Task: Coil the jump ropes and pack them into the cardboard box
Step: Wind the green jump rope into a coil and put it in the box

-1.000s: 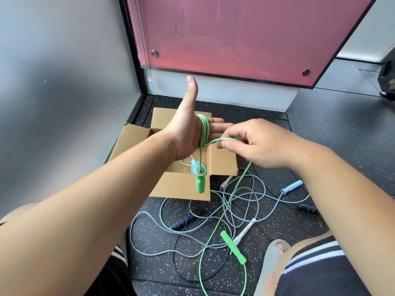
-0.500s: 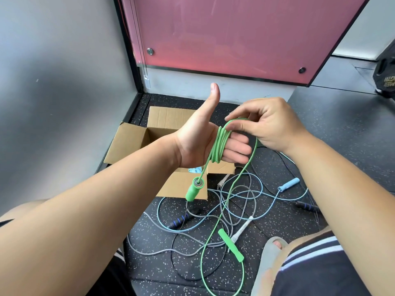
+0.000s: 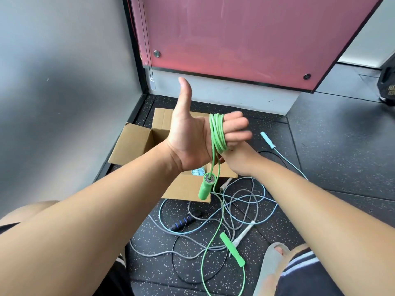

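gold letters on black object (image 3: 388,81), illegible

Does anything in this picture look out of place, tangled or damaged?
Nothing looks damaged or spilled. The one untidy spot is the floor in front of the cardboard box: light blue, grey and black ropes lie tangled across each other, and the loose part of the green rope, partly wound round the left hand, runs through them.

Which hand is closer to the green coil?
Left: the green coil is wound round the fingers of the left hand. The right hand sits just below it, mostly hidden behind the left.
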